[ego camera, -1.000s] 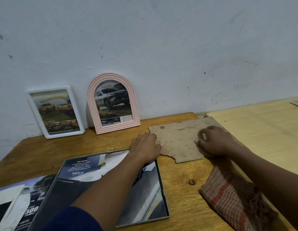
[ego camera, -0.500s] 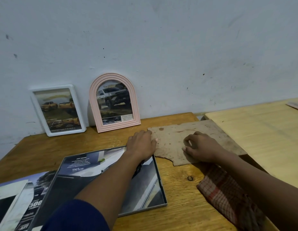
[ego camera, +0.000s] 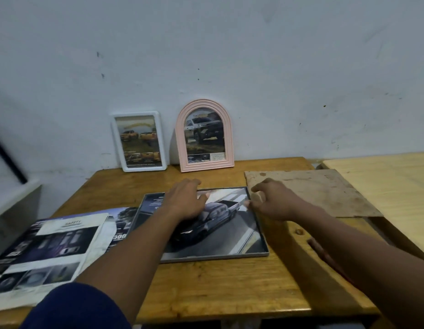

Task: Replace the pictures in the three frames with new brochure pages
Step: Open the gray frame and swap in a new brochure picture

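A grey frame lies flat on the wooden table with a brochure page of a dark pickup in it. My left hand rests flat on the upper part of that page. My right hand is at the frame's upper right edge, fingers loosely bent, thumb tip touching the rim. A brown backing board lies just right of the frame, its left corner under that hand. A white frame and a pink arched frame lean on the wall, both showing truck pictures.
Loose brochure pages are spread at the table's left front. A checked cloth peeks out beside my right forearm. A paler table adjoins on the right, and a white ledge stands at the left.
My right hand slid off the board's middle to the frame's right edge. My left hand moved from the frame's corner onto the page. The view pulled back.
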`<state>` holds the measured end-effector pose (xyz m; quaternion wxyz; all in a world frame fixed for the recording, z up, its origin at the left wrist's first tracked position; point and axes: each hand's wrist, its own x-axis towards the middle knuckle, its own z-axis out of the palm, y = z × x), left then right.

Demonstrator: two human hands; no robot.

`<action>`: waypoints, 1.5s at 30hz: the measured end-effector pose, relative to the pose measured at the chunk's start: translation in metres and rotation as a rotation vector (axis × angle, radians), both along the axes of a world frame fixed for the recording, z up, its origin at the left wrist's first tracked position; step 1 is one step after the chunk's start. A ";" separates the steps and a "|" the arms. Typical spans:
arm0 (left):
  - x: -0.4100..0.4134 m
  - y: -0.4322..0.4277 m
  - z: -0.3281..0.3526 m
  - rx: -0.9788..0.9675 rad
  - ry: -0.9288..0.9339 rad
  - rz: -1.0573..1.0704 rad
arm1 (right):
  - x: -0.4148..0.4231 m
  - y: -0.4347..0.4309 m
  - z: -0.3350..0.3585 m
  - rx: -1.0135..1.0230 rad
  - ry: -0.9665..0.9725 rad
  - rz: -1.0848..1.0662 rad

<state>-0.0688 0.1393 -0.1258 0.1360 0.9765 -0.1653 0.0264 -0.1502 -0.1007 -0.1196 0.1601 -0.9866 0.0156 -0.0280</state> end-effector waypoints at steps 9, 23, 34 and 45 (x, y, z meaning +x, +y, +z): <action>-0.005 0.101 -0.038 -0.037 0.068 0.260 | 0.012 0.049 -0.032 -0.136 0.119 -0.103; 0.051 0.085 -0.024 -0.251 0.006 0.187 | 0.072 0.035 -0.029 0.123 -0.079 -0.213; 0.082 0.048 -0.034 -0.259 0.026 0.065 | 0.093 0.013 -0.037 -0.002 -0.019 -0.327; 0.077 0.049 -0.042 -0.157 -0.010 0.066 | 0.083 0.019 -0.034 -0.097 -0.112 -0.287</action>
